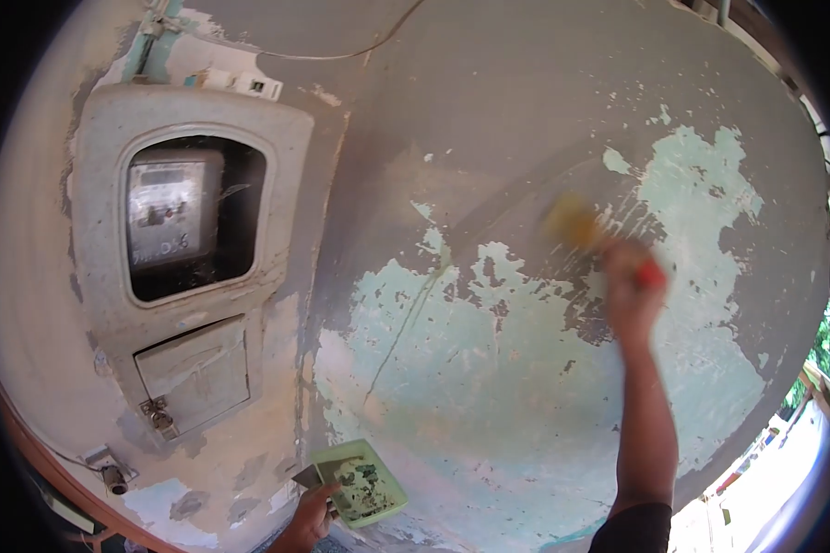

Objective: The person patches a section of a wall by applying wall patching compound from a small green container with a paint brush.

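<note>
And here, up on the peeling wall (526, 387), a yellow-headed tool (574, 223) with a red handle end (651, 274) is gripped in the right hand (629, 293), the fingers closed around it, the arm stretched high; head and hand alike are smeared by blur, so the exact kind of tool cannot be told, nor whether the surface is touched. It is held at the border of grey coating and turquoise paint (701, 175), pale streaks showing just beside it, and a darker arc is traced across the grey to its left. Down low, a light green tray (397, 498) is held by its near edge in the left hand (312, 518), the thumb laid over the rim, tilted so that dark and whitish bits (367, 488) are shown inside. A flat grey blade (307, 476) is seen poking out at the tray's left side; whether it is pinched by that same hand cannot be told. Over to the left, an electricity meter (171, 207) is framed in the window of a whitish meter box (289, 184), and below it a small hatch door (198, 373) is fitted with a padlock (162, 421).
</note>
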Demonstrator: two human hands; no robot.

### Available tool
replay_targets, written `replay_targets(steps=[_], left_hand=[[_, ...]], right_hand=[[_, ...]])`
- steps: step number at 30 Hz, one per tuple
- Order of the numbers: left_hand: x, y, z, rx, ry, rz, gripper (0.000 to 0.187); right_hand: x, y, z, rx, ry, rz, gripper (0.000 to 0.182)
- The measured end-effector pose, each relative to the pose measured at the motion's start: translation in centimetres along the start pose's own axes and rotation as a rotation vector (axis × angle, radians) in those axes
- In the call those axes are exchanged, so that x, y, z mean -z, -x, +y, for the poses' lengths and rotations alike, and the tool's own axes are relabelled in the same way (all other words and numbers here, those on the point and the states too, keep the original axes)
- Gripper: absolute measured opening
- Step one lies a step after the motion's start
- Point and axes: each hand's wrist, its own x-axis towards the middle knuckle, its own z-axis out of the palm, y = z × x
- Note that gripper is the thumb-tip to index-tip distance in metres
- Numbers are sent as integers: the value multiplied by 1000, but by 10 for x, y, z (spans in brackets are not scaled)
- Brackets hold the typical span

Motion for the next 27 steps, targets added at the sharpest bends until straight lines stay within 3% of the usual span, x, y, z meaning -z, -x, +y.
replay_targets(steps=[2,4,5,6,9,12,14,16,19,21,22,24,25,27], left_hand=[[1,0,-4,15,6,-20,37],[0,0,-5,13,-16,-20,38],[-3,-3,-1,2,-25,-21,38],[-7,-3,3,-4,-38,-21,39],[-19,-5,7,-20,-60,-23,39],[-22,-10,-2,-19,-58,-32,39],[-24,-14,-6,-15,-47,-50,38],[-28,-10,-6,-16,-44,-36,38],[-25,-4,-5,-28,-23,-54,37],[-15,0,-4,-39,-10,-48,37],[-10,1,-6,-43,-4,-35,37],[-2,-2,-8,-51,6,-12,37],[1,-3,-10,-52,8,1,37],[6,2,-14,-55,10,15,38]], right_hand=[[-10,45,-27,-60,-75,-301,11],[-6,35,-15,8,-18,-223,11],[-7,19,-7,50,7,-178,11],[-4,-10,-2,-115,-149,-7,9],[23,-86,3,-143,37,396,11],[-21,-60,-1,-35,-1,352,11],[-73,5,-3,20,-83,6,5],[-126,69,-19,4,-193,-190,6],[-136,74,-25,33,-171,-214,6],[-97,37,-8,-138,-229,18,5],[-63,19,-1,-152,3,187,6],[-1,-5,4,-139,-1,572,7],[15,-3,-3,-235,-81,724,6],[24,41,-2,-157,75,508,7]])
